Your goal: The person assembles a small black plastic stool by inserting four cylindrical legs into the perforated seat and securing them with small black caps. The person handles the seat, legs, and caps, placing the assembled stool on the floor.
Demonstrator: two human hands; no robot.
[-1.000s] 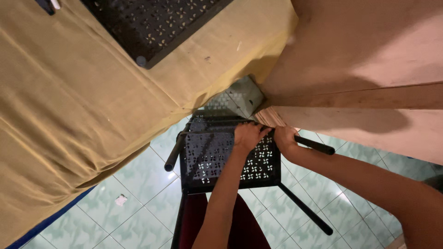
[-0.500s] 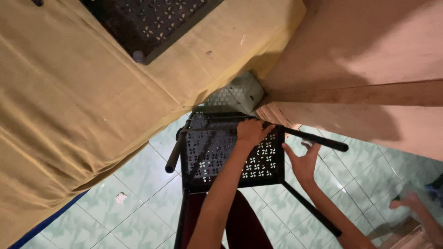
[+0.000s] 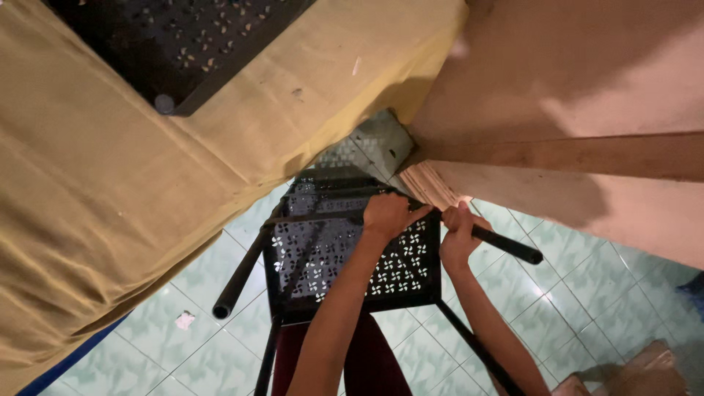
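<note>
— What do you have under the head camera?

— I see both hands up at the far edge of a black perforated metal panel (image 3: 345,257), a square sheet punched with pinwheel-shaped holes, sitting in a frame of black tubes above the pale green tiled floor (image 3: 587,293). My left hand (image 3: 389,215) lies over the top rim of the panel, fingers curled down on it. My right hand (image 3: 458,233) is closed around a black tube (image 3: 506,246) that sticks out to the right from the same corner.

— So both are gripping?

— The right is wrapped round the tube, yes. The left presses on the rim; I cannot tell whether it truly clasps it. The two hands sit just beside each other, not touching.

— What is around them?

— A mustard-yellow cloth (image 3: 110,191) fills the left side, with another black perforated piece (image 3: 191,44) lying on it at the top. A wooden board (image 3: 587,158) crosses on the right, its end just above the hands. A second black tube (image 3: 238,279) slants off the panel's left side.
</note>
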